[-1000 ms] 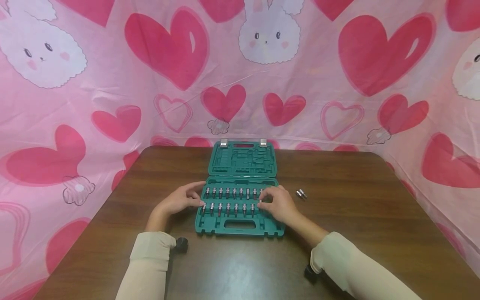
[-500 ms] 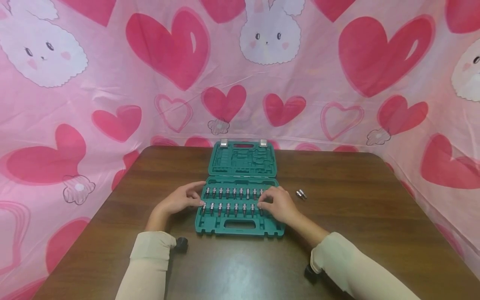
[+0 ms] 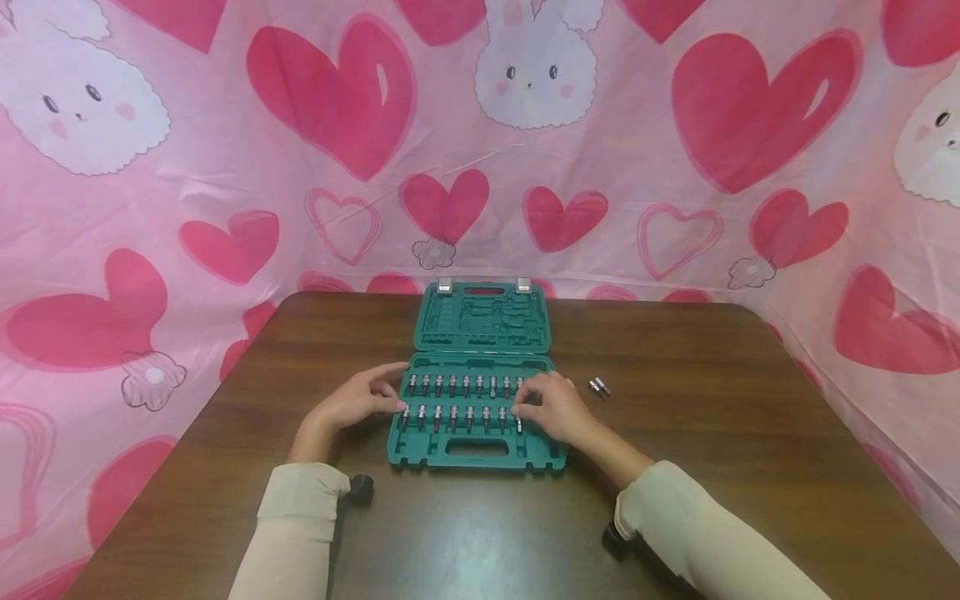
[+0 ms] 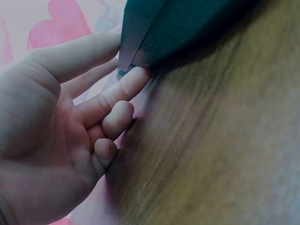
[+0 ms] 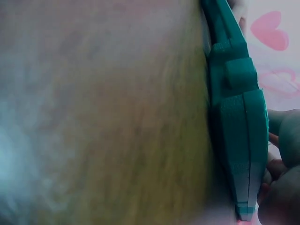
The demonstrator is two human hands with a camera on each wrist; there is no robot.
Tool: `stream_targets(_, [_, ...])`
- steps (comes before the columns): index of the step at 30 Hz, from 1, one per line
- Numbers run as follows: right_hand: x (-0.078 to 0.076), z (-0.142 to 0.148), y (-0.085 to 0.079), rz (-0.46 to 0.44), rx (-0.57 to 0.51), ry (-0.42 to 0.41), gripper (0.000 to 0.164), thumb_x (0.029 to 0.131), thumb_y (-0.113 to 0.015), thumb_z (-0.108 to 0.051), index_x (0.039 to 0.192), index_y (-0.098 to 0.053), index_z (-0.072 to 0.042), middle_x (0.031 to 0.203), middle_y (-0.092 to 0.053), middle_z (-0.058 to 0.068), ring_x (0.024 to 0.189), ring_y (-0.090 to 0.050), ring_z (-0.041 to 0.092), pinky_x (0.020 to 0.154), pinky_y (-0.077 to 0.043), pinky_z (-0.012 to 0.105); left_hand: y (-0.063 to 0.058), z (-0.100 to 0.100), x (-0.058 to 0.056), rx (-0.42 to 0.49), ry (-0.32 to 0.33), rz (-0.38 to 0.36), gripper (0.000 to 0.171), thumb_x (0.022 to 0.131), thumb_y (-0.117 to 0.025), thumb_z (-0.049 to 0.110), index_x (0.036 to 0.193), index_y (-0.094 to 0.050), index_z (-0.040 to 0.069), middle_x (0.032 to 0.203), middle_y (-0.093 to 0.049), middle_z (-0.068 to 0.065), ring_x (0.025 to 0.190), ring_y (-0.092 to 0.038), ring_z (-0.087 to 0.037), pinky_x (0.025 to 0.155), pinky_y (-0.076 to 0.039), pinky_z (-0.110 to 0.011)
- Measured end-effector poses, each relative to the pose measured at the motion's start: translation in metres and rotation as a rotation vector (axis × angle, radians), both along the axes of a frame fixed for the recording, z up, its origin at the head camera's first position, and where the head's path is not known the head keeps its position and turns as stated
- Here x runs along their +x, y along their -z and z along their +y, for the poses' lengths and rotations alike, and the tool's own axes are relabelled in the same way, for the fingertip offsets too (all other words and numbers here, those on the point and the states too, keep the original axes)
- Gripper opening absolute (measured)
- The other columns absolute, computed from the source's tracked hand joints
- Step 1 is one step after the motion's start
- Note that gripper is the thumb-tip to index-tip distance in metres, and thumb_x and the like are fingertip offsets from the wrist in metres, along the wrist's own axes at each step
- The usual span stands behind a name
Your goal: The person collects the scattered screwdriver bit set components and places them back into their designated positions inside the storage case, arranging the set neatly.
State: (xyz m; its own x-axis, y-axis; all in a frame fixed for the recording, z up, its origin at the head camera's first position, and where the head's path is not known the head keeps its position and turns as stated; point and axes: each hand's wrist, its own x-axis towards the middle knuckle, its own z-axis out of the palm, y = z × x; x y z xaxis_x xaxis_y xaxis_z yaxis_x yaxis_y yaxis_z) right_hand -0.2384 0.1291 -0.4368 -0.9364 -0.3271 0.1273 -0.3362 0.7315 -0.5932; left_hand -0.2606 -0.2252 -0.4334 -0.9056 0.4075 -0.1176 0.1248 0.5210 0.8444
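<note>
An open green socket case (image 3: 477, 448) lies flat in the head view, with two rows of silver bit sockets (image 3: 453, 415) in its near half. My left hand (image 3: 363, 400) holds the case's left edge, thumb at the rim. In the left wrist view, the fingers (image 4: 136, 80) of that hand lie against the case wall, and the ring and little fingers are curled. My right hand (image 3: 553, 407) pinches a bit socket (image 3: 519, 425) at the right end of the lower row. Its top is hidden by the fingertips. The right wrist view shows mostly table and the case's side (image 5: 234, 136).
Two loose bit sockets (image 3: 599, 387) lie on the brown wooden table (image 3: 697, 417), to the right of the case. The case lid (image 3: 482, 321) stands open at the back, bearing two metal latches. A pink curtain (image 3: 637, 150) with hearts and rabbits encloses the table.
The bit socket under my right fingertips has come more into view and looks brighter. Both hands stay nearly in place, and the whole head view has shifted slightly.
</note>
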Motion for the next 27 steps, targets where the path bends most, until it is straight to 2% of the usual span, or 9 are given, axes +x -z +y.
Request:
stream_targets(5, [-0.0013, 0.0005, -0.0004, -0.031, 0.001, 0.005, 0.013, 0.084, -0.078, -0.027, 0.079, -0.067, -0.029, 0.091, -0.064, -0.012, 0.091, -0.05, 0.017, 0.084, -0.038, 0.041, -0.0009, -0.0007, -0.0006, -0.002, 0.005, 0.008, 0.072, 0.087, -0.073, 0.023, 0.149, -0.038, 0.011, 0.09, -0.068, -0.007, 0.087, -0.062, -0.024, 0.084, -0.049, -0.039])
stream_targets(11, [-0.0023, 0.0009, -0.0023, -0.049, 0.001, -0.011, 0.012, 0.084, -0.078, -0.026, 0.081, -0.067, -0.027, 0.092, -0.064, -0.011, 0.092, -0.05, 0.018, 0.086, -0.037, 0.043, 0.0003, -0.0001, -0.0016, -0.006, -0.008, -0.007, 0.073, 0.086, -0.074, 0.025, 0.149, -0.039, 0.015, 0.09, -0.068, -0.006, 0.087, -0.062, -0.023, 0.085, -0.049, -0.039])
stream_targets(18, [-0.0052, 0.0002, -0.006, -0.075, -0.001, -0.011, 0.013, 0.083, -0.079, -0.024, 0.079, -0.067, -0.025, 0.084, -0.063, -0.01, 0.085, -0.05, 0.019, 0.075, -0.043, 0.037, -0.0013, 0.0003, -0.0004, 0.002, 0.005, 0.011, 0.073, 0.087, -0.074, 0.025, 0.149, -0.039, 0.011, 0.089, -0.067, -0.007, 0.085, -0.062, -0.024, 0.083, -0.049, -0.038])
stream_targets(21, [-0.0057, 0.0003, -0.0057, -0.073, 0.001, -0.017, 0.014, 0.083, -0.079, -0.024, 0.079, -0.066, -0.025, 0.082, -0.062, -0.01, 0.083, -0.05, 0.019, 0.073, -0.042, 0.036, -0.0015, -0.0003, -0.0002, 0.004, 0.02, 0.023, 0.073, 0.087, -0.073, 0.024, 0.149, -0.037, 0.009, 0.089, -0.067, -0.008, 0.085, -0.061, -0.024, 0.081, -0.049, -0.038])
stream_targets(27, [-0.0066, -0.0014, -0.0041, -0.069, -0.005, -0.028, 0.014, 0.083, -0.079, -0.022, 0.079, -0.066, -0.025, 0.081, -0.061, -0.011, 0.083, -0.049, 0.018, 0.074, -0.04, 0.037, -0.0018, -0.0007, 0.0007, 0.004, 0.004, 0.01, 0.072, 0.087, -0.073, 0.024, 0.149, -0.038, 0.011, 0.089, -0.067, -0.007, 0.086, -0.062, -0.023, 0.082, -0.049, -0.037])
